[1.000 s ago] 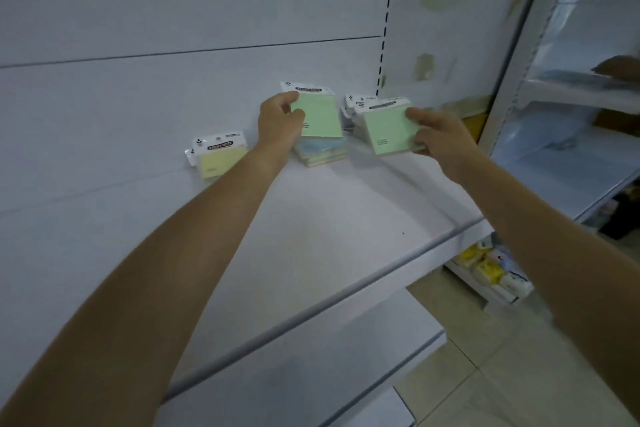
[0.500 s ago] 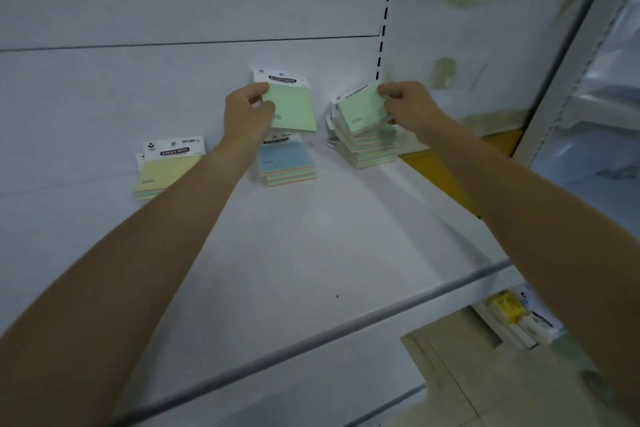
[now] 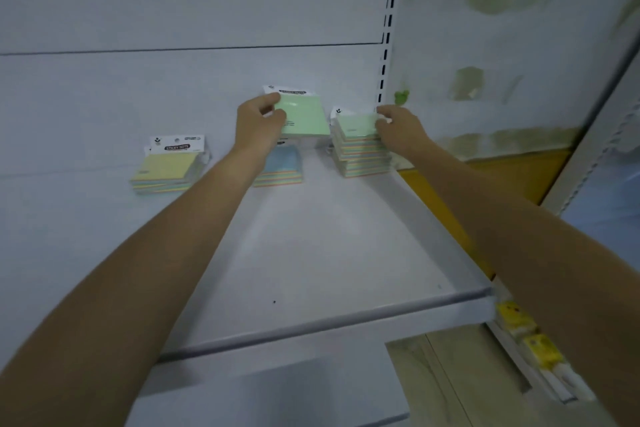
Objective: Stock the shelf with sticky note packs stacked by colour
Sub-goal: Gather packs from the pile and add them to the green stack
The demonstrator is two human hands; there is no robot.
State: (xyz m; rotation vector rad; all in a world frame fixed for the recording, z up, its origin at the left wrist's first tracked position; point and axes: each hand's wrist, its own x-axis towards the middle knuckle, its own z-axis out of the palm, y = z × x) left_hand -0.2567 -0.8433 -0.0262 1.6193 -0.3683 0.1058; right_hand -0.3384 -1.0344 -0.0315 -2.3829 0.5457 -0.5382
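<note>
The right hand (image 3: 398,128) has now set its green pack on the green stack (image 3: 362,149) at the shelf's (image 3: 346,253) back right corner, fingers resting on it; the left hand (image 3: 259,125) pinches another green pack (image 3: 304,116), likely next.

blue-topped stack (image 3: 284,163) partly hidden by left forearm, yellow items (image 3: 516,317) blurred

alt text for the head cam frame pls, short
Two bare arms reach to the back of a white shelf: the left hand holds a green-topped pack above a blue-topped stack, the right hand rests on a green-topped stack. A yellow-topped stack sits apart, further left.
</note>
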